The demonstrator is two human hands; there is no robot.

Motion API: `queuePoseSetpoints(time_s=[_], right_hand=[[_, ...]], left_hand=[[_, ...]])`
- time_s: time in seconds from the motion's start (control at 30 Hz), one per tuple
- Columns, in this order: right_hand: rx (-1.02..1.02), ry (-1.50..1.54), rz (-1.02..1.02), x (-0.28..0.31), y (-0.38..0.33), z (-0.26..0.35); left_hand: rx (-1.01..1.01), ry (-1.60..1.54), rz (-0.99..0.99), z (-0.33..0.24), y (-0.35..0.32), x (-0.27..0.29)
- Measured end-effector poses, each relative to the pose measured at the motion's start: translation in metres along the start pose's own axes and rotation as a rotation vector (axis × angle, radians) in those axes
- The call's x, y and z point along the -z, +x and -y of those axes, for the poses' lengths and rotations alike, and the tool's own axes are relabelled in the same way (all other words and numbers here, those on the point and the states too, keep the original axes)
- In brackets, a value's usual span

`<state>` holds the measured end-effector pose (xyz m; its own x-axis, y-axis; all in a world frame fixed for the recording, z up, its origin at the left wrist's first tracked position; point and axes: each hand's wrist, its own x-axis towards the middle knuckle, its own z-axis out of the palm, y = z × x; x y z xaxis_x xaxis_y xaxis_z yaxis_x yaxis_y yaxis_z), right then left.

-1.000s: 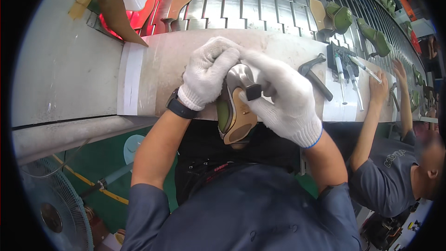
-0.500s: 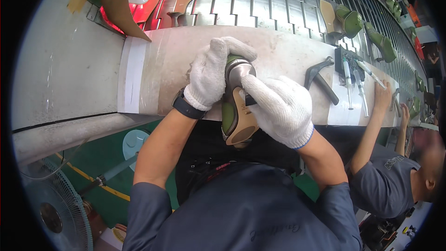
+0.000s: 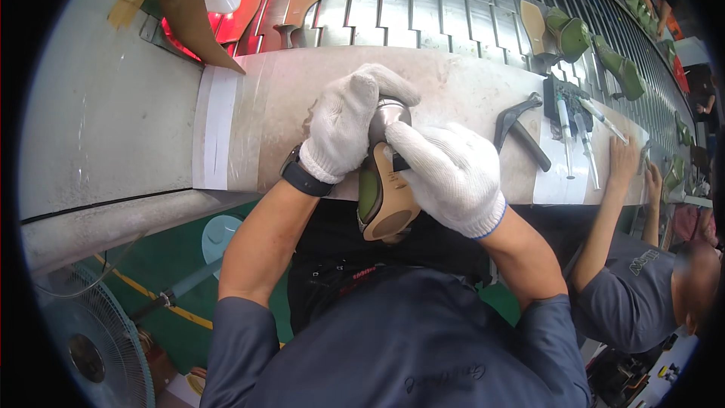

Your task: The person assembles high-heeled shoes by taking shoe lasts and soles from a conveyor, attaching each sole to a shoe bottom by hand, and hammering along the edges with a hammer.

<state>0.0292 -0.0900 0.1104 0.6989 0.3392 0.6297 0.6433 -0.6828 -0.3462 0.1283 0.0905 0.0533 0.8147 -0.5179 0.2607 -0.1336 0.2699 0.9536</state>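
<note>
My left hand (image 3: 343, 125), in a white knit glove, is closed around the heel end of a green shoe (image 3: 368, 195). The shoe points toward me with its tan sole (image 3: 393, 200) up, and a silvery part (image 3: 391, 112) shows at the heel end. My gloved right hand (image 3: 453, 174) is closed beside the shoe, thumb and forefinger at the silvery part. A small dark object (image 3: 400, 161) sticks out from under its fingers over the sole; the rest is hidden, so its kind cannot be made out.
A hammer (image 3: 521, 130) lies right on the pale worktable (image 3: 287, 75), by a black holder (image 3: 557, 89) with several syringe-like tubes (image 3: 566, 136). Beyond runs a slatted metal conveyor (image 3: 393, 4) carrying soles and green shoes (image 3: 570, 36). A co-worker (image 3: 630, 287) is at right, a fan (image 3: 87, 347) lower left.
The shoe has shifted and tilted slightly in my hands; less green shows at the heel end. My right hand has moved a little left. The co-worker's head has shifted down.
</note>
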Motion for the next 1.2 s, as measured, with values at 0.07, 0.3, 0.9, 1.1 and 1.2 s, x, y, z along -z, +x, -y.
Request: queuePoseSetpoints(time_s=[0.07,0.3,0.9,1.1,1.2], right_hand=[[-0.019,-0.012,-0.003,-0.001,0.005,0.001],[-0.429,0.262,-0.165,-0.021,0.006,-0.021],[-0.467,-0.271,0.317,0.006,0.024,-0.041],[-0.721,0.006,0.302,0.006,0.003,-0.044],[-0.958,0.399,0.253,-0.002,-0.008,-0.048]], left_hand=[[-0.143,0.061,0.022,0.002,0.006,0.003],[0.244,-0.091,0.044,0.003,0.029,0.021],[0.109,0.251,0.066,0.024,0.050,-0.008],[0.085,0.374,0.077,0.022,0.046,-0.005],[0.028,0.403,0.100,0.026,0.048,-0.007]])
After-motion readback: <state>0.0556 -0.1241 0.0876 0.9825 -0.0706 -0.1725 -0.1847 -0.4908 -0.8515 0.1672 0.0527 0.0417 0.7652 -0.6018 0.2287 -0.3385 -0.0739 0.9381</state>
